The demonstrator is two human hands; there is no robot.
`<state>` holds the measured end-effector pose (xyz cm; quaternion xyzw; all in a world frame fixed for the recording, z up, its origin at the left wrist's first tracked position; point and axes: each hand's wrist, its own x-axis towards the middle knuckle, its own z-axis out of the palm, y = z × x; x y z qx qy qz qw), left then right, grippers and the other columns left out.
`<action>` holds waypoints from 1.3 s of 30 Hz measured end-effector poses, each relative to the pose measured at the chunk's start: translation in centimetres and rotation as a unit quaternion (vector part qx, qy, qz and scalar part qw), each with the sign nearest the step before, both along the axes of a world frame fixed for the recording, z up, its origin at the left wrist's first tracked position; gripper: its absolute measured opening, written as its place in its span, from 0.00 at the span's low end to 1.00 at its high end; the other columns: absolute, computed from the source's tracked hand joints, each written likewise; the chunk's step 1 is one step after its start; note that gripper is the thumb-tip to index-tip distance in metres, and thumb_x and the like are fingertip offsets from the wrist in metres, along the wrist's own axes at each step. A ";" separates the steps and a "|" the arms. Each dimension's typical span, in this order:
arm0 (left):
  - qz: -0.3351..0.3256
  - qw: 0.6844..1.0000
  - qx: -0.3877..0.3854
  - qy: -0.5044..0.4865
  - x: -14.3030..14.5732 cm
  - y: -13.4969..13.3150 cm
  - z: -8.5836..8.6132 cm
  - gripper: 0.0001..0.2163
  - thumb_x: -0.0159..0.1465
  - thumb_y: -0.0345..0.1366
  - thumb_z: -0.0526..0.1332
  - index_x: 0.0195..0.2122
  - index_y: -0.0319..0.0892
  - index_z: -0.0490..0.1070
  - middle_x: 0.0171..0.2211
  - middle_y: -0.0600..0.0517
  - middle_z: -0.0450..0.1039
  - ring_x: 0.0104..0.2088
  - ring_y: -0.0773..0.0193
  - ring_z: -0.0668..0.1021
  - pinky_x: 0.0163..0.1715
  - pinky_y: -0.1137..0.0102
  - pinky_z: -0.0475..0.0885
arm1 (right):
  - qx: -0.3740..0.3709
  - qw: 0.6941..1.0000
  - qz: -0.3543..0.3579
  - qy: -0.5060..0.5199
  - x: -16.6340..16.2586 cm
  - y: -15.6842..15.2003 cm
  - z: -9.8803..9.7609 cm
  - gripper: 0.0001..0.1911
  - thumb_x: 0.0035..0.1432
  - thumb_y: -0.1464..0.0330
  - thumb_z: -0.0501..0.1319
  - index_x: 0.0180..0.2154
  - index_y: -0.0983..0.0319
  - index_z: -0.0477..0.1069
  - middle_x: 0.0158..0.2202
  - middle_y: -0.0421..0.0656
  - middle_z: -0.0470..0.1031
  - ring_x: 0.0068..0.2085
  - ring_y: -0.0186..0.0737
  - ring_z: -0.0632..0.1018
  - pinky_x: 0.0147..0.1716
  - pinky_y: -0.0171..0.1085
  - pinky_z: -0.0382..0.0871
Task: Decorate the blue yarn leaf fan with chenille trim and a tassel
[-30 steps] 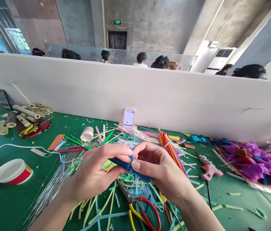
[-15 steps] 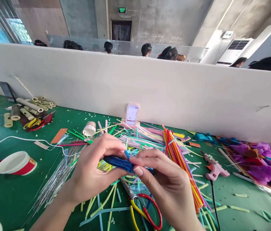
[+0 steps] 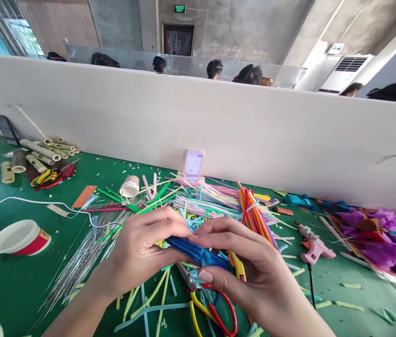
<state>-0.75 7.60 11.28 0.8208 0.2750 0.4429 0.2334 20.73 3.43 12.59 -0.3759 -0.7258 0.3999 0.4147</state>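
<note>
Green tabletop (image 3: pixel 18 290) is littered with coloured strips (image 3: pixel 198 204); above it, a blue bundle (image 3: pixel 192 251) is gripped between the left hand's (image 3: pixel 138 252) fingers and thumb; its right part is cupped by the right hand (image 3: pixel 250 262), whose grip cannot be told; scissors (image 3: pixel 191 283) are seen beneath; farther back, 1 phone (image 3: pixel 193 165) is stood before a white partition (image 3: pixel 130 112).

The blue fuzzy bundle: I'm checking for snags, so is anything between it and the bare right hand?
Nothing visible: the right hand straddles the blue fuzzy bundle, though firm contact is unclear. The red-and-yellow-handled metal scissors lie beneath on the green table, out of the way.
</note>
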 end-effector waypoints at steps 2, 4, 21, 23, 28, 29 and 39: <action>-0.006 1.000 -0.002 0.007 -0.1 0.2 -0.1 0.05 0.64 0.32 0.67 0.40 0.46 0.77 0.36 0.51 0.79 0.35 0.64 0.81 0.36 0.71 0.76 | -0.004 1.000 -0.014 -0.011 0.4 -0.1 0.0 0.16 0.58 0.71 0.69 0.48 0.49 0.78 0.47 0.42 0.76 0.50 0.42 0.76 0.50 0.40 0.73; -0.009 1.000 -0.003 0.015 -0.1 0.5 -0.1 0.07 0.64 0.29 0.65 0.42 0.46 0.77 0.37 0.51 0.80 0.37 0.63 0.81 0.37 0.71 0.76 | -0.014 1.000 -0.025 0.000 0.7 -0.1 0.1 0.15 0.59 0.70 0.69 0.47 0.49 0.78 0.46 0.42 0.76 0.50 0.42 0.76 0.49 0.41 0.73; 0.138 0.973 -0.166 -0.084 0.4 2.9 -0.8 0.13 0.60 0.44 0.70 0.41 0.45 0.72 0.38 0.51 0.76 0.42 0.60 0.79 0.44 0.67 0.76 | 0.185 0.981 0.033 -0.054 -0.6 3.2 0.0 0.06 0.63 0.74 0.63 0.40 0.58 0.77 0.38 0.44 0.78 0.39 0.39 0.78 0.38 0.38 0.75; 0.116 0.961 -0.235 -0.094 -0.3 1.8 -1.2 0.09 0.66 0.43 0.64 0.35 0.44 0.74 0.32 0.52 0.76 0.35 0.63 0.80 0.36 0.71 0.77 | 0.223 0.971 0.010 -0.085 -1.7 3.2 -0.8 0.07 0.66 0.75 0.58 0.41 0.60 0.74 0.38 0.46 0.77 0.38 0.39 0.77 0.37 0.39 0.75; 0.090 0.922 -0.313 -0.208 -2.5 -1.4 -2.3 0.18 0.66 0.52 0.60 0.45 0.44 0.80 0.40 0.46 0.83 0.38 0.56 0.84 0.39 0.67 0.82 | 0.274 0.959 -0.029 -0.070 -4.3 4.0 -2.6 0.06 0.66 0.76 0.57 0.42 0.61 0.70 0.38 0.46 0.75 0.39 0.39 0.76 0.39 0.39 0.75; 0.091 0.919 -0.321 -0.211 -2.6 -2.0 -2.3 0.21 0.63 0.54 0.63 0.49 0.44 0.80 0.43 0.44 0.82 0.41 0.53 0.84 0.40 0.65 0.82 | 0.277 0.958 -0.037 -0.058 -4.7 4.3 -2.9 0.05 0.65 0.76 0.58 0.41 0.61 0.69 0.38 0.45 0.75 0.39 0.39 0.76 0.39 0.38 0.75; 0.236 0.916 -0.226 -0.233 -2.1 -0.9 -1.5 0.13 0.60 0.41 0.70 0.46 0.48 0.81 0.41 0.50 0.84 0.39 0.59 0.85 0.39 0.71 0.83 | 0.225 0.964 -0.128 0.056 -6.4 4.3 -2.1 0.08 0.63 0.76 0.61 0.44 0.60 0.71 0.38 0.41 0.76 0.37 0.34 0.77 0.38 0.35 0.75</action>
